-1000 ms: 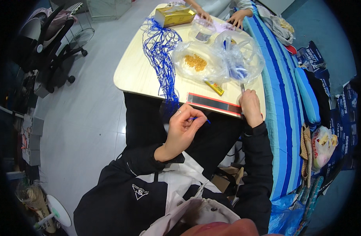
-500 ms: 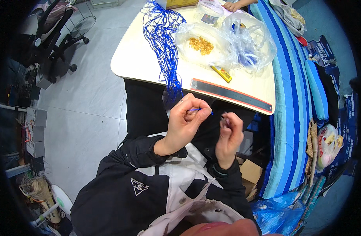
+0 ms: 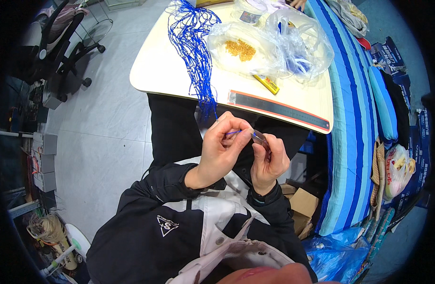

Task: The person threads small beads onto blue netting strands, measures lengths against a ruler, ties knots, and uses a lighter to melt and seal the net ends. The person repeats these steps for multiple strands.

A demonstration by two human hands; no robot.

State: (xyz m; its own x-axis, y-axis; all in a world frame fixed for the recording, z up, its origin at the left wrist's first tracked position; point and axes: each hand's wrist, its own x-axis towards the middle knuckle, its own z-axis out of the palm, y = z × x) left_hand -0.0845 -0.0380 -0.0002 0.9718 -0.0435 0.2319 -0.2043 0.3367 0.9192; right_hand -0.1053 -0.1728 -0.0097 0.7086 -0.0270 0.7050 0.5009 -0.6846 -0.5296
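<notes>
A blue cord [image 3: 232, 133] is pinched between the thumb and fingers of my left hand [image 3: 222, 144]; its short end points toward my right hand [image 3: 270, 161]. My right hand is closed on a small flat greyish piece [image 3: 259, 137], partly hidden by the fingers, its kind not clear. The tip of that piece meets the cord's end at my left fingertips. Beyond my left hand, a bundle of blue cords [image 3: 198, 61] dotted with small beads lies across the table and hangs over its near edge.
On the white table [image 3: 156, 71] lie a ruler [image 3: 279, 110], a yellow tube-like packet [image 3: 266, 84], a clear bag with gold beads [image 3: 240, 50], another clear bag [image 3: 305, 47] and a tub [image 3: 249, 16]. Another person's hand [image 3: 298, 4] shows at the top. A blue striped mattress [image 3: 348, 142] borders the right.
My right hand has moved left and up to my left fingertips, and the greyish piece now shows clearly. My left hand stays nearly still. The other person's hand has shifted toward the frame's top edge.
</notes>
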